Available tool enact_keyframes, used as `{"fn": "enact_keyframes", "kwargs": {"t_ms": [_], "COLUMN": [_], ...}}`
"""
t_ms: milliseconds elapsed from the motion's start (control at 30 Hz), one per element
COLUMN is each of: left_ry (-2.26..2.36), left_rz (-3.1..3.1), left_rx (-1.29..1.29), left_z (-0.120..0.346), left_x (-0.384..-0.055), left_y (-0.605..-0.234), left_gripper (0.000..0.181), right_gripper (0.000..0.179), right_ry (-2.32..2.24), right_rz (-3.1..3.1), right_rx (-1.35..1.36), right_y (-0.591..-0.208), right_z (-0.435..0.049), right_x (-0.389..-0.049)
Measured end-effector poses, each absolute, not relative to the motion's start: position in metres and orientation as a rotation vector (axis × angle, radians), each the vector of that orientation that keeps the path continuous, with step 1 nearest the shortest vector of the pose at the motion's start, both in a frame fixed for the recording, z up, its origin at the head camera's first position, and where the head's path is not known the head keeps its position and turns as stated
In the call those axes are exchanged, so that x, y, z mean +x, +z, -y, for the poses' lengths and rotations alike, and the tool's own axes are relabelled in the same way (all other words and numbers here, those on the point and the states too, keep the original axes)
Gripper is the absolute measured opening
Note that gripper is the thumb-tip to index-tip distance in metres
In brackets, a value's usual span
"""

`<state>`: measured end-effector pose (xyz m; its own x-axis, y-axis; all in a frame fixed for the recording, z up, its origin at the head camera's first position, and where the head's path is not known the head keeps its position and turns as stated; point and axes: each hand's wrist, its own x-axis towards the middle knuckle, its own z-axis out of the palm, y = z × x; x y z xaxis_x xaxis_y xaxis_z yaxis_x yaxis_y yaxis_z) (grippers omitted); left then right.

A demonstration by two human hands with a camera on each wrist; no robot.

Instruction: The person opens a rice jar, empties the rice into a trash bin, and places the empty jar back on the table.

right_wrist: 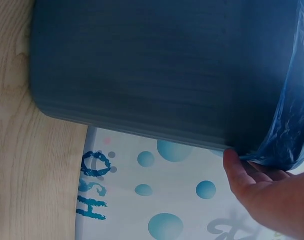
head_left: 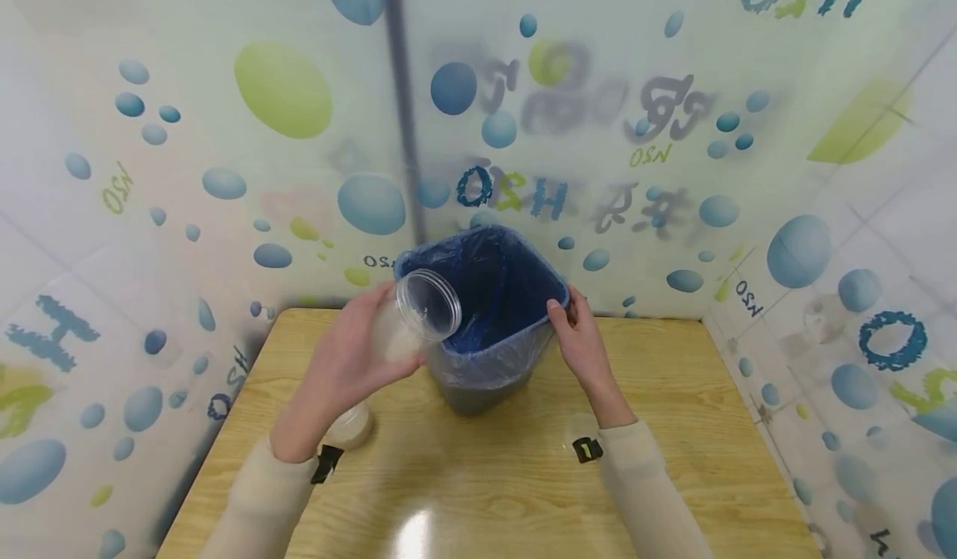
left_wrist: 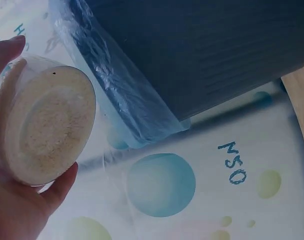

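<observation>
My left hand (head_left: 347, 351) grips a clear plastic jar (head_left: 396, 330), its fingers and thumb around the sides. The jar is tilted, with its open mouth over the left rim of the bin. Pale grains show through the jar's base (left_wrist: 54, 120) in the left wrist view. A dark grey trash bin (head_left: 467, 397) stands on the table, lined with a blue plastic bag (head_left: 501, 293) folded over its rim. My right hand (head_left: 581, 343) pinches the bin's right rim, thumb on top over the bag.
A round, pale-filled container (head_left: 350, 426) sits on the wooden table (head_left: 463, 492), partly behind my left wrist. A faint clear round item (head_left: 571, 430) lies beside my right wrist. Printed curtains (head_left: 299, 210) close in the back and both sides.
</observation>
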<state>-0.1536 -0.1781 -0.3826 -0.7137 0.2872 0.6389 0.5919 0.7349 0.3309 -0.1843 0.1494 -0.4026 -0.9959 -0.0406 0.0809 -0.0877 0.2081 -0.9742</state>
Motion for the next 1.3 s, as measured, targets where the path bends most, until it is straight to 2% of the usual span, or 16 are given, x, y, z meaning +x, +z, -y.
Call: {"fn": "enact_keyframes", "kwargs": {"t_ms": [333, 600, 900, 1300], "left_ry": [-0.566, -0.502, -0.41, -0.334], "left_rz": [2.436, 2.422, 2.329, 2.291], "left_rx": [-0.593, -0.648, -0.727, -0.78], "left_z": [0.174, 0.173, 0.173, 0.174], "left_x": [-0.171, -0.179, -0.188, -0.195], "left_y": [-0.368, -0.364, -0.363, -0.36], "left_gripper": [0.094, 0.094, 0.093, 0.091], "right_gripper": [0.065, 0.069, 0.065, 0.065], "right_ry": [1.94, 1.924, 1.924, 1.95], "right_rz": [2.411, 2.416, 2.419, 2.402], "right_rx": [0.131, 0.1, 0.132, 0.151], "right_y": [-0.407, -0.438, -0.408, -0.409], "right_z": [-0.15, -0.157, -0.151, -0.151], "right_x": [-0.186, -0.205, -0.187, -0.187]}}
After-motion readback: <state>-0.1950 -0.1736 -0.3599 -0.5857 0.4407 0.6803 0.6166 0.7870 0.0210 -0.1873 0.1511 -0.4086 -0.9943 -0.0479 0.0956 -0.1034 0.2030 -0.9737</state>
